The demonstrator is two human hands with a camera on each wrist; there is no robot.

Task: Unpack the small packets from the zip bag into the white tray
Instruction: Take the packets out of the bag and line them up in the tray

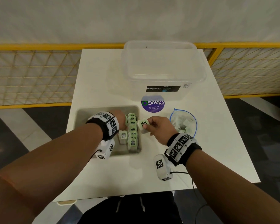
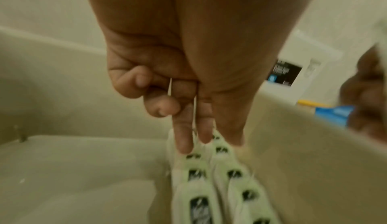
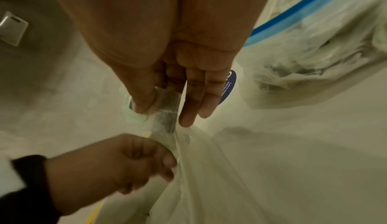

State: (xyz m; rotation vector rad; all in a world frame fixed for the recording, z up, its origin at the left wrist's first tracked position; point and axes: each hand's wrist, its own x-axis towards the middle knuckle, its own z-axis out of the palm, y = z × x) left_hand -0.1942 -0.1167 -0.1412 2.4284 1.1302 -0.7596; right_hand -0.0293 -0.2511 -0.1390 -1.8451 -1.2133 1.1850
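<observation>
The white tray [image 1: 107, 106] sits on the table's left side, with a row of upright green-and-white packets [image 1: 132, 131] along its right wall. My left hand [image 1: 123, 125] reaches into the tray at the row's far end. Its fingertips [image 2: 184, 144] touch the packets [image 2: 211, 178] and pinch a thin packet seen edge-on. Just right of the tray, my right hand [image 1: 146, 126] pinches one packet [image 1: 142, 123] between thumb and fingers [image 3: 144, 105]. Farther right lies the zip bag [image 1: 183, 122] with its blue-edged mouth open and more packets inside [image 3: 314, 53].
A clear Megabox bin [image 1: 163, 68] stands at the back of the white table [image 1: 136, 175]. In front of it is a purple round sticker [image 1: 152, 104]. A yellow mesh fence [image 1: 31, 75] runs behind the table. The tray's left half [image 2: 83, 169] is bare.
</observation>
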